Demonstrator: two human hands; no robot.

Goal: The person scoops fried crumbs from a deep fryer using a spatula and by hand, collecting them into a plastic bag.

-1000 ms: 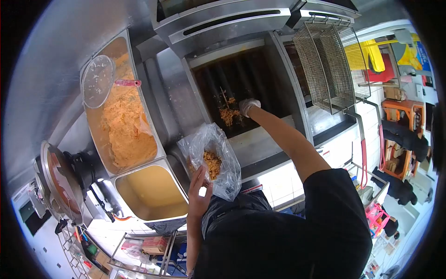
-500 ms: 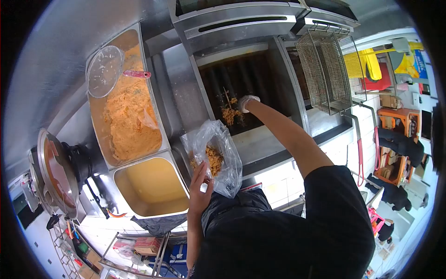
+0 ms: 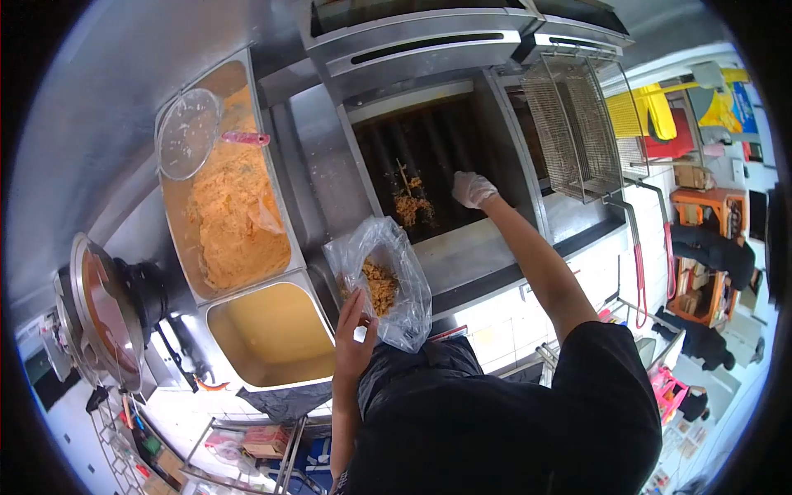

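Note:
My left hand (image 3: pixel 356 332) is closed on the near-left edge of a clear plastic bag (image 3: pixel 412 289). Brown crumbly bits (image 3: pixel 380 289) lie inside the bag. Over the dark fryer vat (image 3: pixel 437 132), my right hand (image 3: pixel 474 190) wears a clear glove and has its fingers curled in; whatever may be in them is hidden. To its left, a clump of brown crumbs (image 3: pixel 410 205) shows in the vat, with a thin stick (image 3: pixel 402 170) rising from it. My right hand is apart from that clump.
On the left stands a pan of orange breading (image 3: pixel 235 214) with a round sieve (image 3: pixel 189 134) across its rim, beside a pan of yellowish liquid (image 3: pixel 272 326). Wire fry baskets (image 3: pixel 575 128) with red handles sit at the right. People in dark clothes (image 3: pixel 714 252) are farther off.
My right hand has moved right, away from the crumb clump, and its fingers now show curled. My left hand stays at the bag. The view has shifted slightly.

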